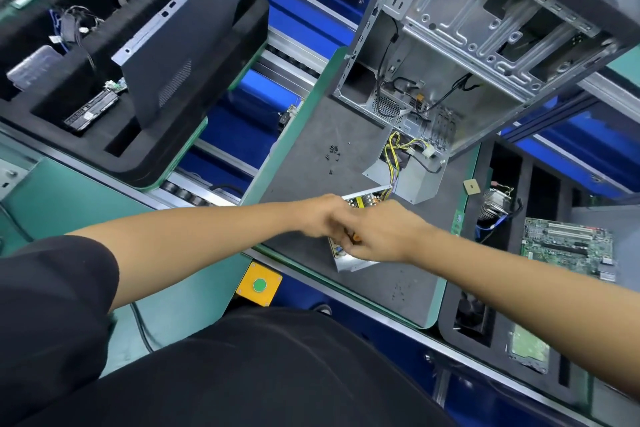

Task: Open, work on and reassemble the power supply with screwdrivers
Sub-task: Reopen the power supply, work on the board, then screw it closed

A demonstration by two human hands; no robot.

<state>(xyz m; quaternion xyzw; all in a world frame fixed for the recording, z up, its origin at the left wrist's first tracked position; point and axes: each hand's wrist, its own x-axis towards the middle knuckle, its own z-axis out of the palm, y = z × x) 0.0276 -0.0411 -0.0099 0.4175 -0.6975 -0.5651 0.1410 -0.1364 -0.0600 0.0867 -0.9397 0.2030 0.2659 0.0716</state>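
Observation:
The opened power supply (360, 199) lies on the grey mat (311, 135), its metal tray showing a circuit board with yellow parts. Its grey cover (412, 180) rests just behind, joined by yellow and black wires (393, 149). My left hand (322, 215) and my right hand (384, 232) meet over the tray and hide most of it. Between the fingers of my right hand shows an orange and black screwdriver handle (355, 238). My left hand is closed against the unit; what it holds is hidden.
Several loose black screws (333, 152) lie on the mat behind the hands. An empty computer case (467, 45) stands at the back right. Foam trays hold a side panel (180, 45) at left and a motherboard (568, 246) at right. A yellow button box (259, 284) sits at the bench edge.

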